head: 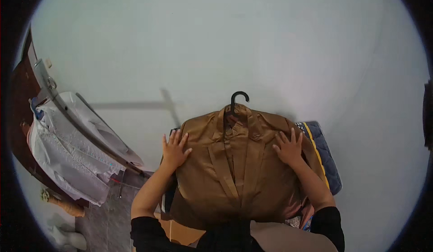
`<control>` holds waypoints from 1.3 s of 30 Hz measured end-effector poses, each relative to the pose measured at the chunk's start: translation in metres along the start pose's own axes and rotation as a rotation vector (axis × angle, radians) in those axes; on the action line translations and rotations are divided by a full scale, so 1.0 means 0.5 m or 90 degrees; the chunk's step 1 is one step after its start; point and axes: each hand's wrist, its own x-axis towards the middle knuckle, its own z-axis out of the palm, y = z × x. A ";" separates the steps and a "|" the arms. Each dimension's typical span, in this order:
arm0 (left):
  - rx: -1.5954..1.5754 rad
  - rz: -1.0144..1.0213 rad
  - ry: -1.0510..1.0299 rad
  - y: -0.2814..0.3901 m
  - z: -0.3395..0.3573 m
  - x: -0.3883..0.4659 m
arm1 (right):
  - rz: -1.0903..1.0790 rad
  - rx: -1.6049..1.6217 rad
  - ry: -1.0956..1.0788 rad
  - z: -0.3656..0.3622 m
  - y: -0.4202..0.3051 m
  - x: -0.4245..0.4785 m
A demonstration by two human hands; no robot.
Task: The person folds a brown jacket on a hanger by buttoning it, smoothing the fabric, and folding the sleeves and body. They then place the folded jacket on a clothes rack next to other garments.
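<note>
A brown satin-like garment (pixel 240 171) with a collar and front opening lies spread before me on a black hanger (pixel 233 100), whose hook points up past the collar. My left hand (pixel 175 152) rests flat on its left shoulder area, fingers spread. On the right side of the chest, near the sleeve, my right hand (pixel 289 147) lies with its fingers apart. Neither hand grips the cloth. Under the garment, a dark blue quilted pad (pixel 324 157) with a yellow edge sticks out at the right.
White garments (pixel 71 147) hang from a curved-looking metal rail (pixel 91 133) at the left. A pale wall (pixel 216 42) rises beyond the garment. Below left are a grey tiled floor (pixel 98 221), a vase-like object (pixel 67 207) and a white object (pixel 69 238). Patterned cloth shows at lower right.
</note>
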 end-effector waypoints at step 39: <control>-0.076 0.063 0.372 0.075 0.024 0.139 | 0.027 0.190 0.233 0.041 -0.060 0.167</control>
